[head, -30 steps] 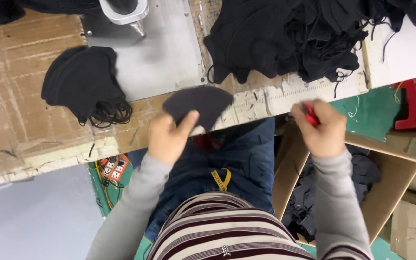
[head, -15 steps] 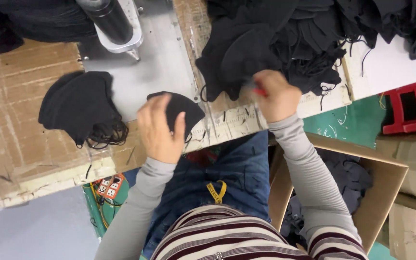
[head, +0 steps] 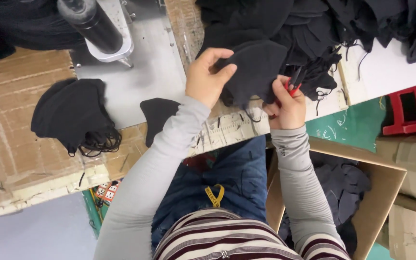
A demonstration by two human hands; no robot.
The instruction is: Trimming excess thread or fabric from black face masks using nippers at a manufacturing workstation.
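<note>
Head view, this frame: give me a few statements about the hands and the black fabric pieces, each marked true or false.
1. The left hand pinches a black fabric piece by its edge. True.
2. The right hand is empty. False: it holds small red-handled snips against the fabric piece.
3. A single black piece lies on the grey metal plate, beside the left forearm. True.
4. The cardboard box at the person's right holds nothing. False: dark fabric pieces lie inside it.
5. A small stack of black pieces sits on the cardboard-covered table. True.
</note>
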